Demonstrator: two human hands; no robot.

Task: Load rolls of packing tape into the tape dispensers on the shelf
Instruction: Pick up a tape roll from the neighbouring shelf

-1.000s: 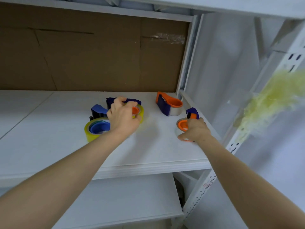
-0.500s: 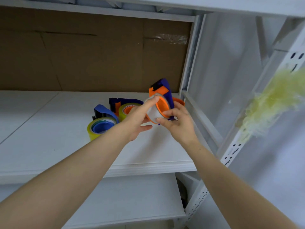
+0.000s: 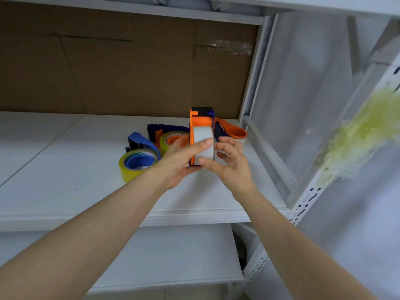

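Together, left hand [image 3: 179, 164] and right hand [image 3: 232, 167] grip the upright dispenser [image 3: 200, 123] between them. A yellow roll [image 3: 129, 173] lies at its eight o'clock.

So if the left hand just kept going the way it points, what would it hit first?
Apart from the held dispenser that it grips, the left hand would probably meet the spare dispenser lying at the back right of the shelf. Depth is hard to judge here.
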